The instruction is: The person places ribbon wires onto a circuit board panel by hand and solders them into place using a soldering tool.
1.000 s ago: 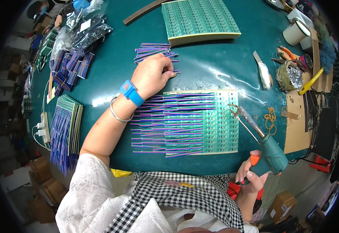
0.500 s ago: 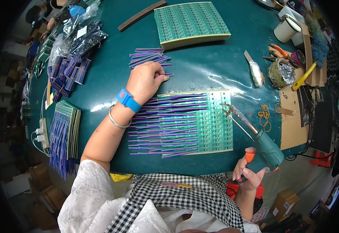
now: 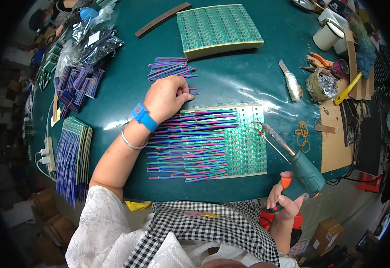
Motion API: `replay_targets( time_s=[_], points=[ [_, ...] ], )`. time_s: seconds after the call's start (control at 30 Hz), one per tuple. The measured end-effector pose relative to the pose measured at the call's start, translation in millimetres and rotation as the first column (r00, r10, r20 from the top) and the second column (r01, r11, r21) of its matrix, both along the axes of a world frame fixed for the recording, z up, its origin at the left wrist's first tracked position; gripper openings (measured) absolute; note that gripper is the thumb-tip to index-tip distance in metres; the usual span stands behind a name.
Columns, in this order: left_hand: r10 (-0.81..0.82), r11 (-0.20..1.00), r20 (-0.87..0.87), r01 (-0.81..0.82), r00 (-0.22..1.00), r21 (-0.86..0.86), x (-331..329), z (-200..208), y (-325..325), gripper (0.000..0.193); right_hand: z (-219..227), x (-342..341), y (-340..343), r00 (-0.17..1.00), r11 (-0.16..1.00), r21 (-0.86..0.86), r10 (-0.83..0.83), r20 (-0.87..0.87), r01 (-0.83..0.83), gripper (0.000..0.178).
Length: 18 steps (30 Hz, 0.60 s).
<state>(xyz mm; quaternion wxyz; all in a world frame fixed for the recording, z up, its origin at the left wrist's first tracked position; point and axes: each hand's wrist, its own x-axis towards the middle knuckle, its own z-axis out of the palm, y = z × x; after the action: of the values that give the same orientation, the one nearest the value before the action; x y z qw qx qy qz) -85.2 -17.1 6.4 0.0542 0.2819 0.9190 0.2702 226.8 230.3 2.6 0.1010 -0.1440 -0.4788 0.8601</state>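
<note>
Between the fingertips of my left hand (image 3: 170,96) are the ends of a few thin coloured wires (image 3: 195,94); the palm covers the rest of them. Just beyond lies a loose pile of the same wires (image 3: 170,67). Below my left hand, a green circuit board panel (image 3: 245,149) has rows of blue, pink and dark wires (image 3: 188,149) lying across its left part and over its edge. My right hand (image 3: 285,201) is wrapped round the handle of a green soldering gun (image 3: 306,172) with an orange trigger. Its tip (image 3: 258,126) is over the panel's upper right part.
A thick stack of panels (image 3: 219,27) stands at the back beside a dark bar (image 3: 163,19). Wired panels (image 3: 74,152) and wire bundles (image 3: 78,85) lie left. Rubber bands (image 3: 302,136), a foil-wrapped knife (image 3: 292,82), a foil-lined tin (image 3: 321,85) and a white mug (image 3: 328,36) are right.
My left hand has shifted slightly toward me, away from the wire pile, with wire ends still between its fingers. My right hand and the soldering gun have hardly moved.
</note>
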Motion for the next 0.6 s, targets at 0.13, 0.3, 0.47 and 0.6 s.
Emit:
replay_targets(
  time_s=[0.13, 0.3, 0.47, 0.6],
  points=[
    [-0.174, 0.982, -0.384, 0.190, 0.907, 0.003, 10.7, 11.1, 10.3, 0.013, 3.7, 1.4, 0.9, 1.000, 1.000, 0.000, -0.005, 0.016, 0.005, 0.058],
    [-0.450, 0.855, -0.257, 0.496, 0.855, 0.154, 58.8, 33.9, 38.9, 0.033, 10.9, 9.6, 2.3, 0.999, 0.997, 0.078, -0.002, 0.045, -0.001, 0.059],
    [-0.527, 0.794, -0.253, 0.576, 0.812, 0.196, 70.0, 3.4, 53.9, 0.031, 17.3, 14.5, -2.2, 0.994, 0.998, 0.070, -0.004, 0.109, -0.004, 0.057],
    [-0.493, 0.810, -0.231, 0.539, 0.839, 0.230, 72.1, -7.0, 54.9, 0.031, 22.6, 17.8, -5.8, 0.981, 0.996, 0.082, -0.042, 0.191, 0.027, 0.057]
  ],
)
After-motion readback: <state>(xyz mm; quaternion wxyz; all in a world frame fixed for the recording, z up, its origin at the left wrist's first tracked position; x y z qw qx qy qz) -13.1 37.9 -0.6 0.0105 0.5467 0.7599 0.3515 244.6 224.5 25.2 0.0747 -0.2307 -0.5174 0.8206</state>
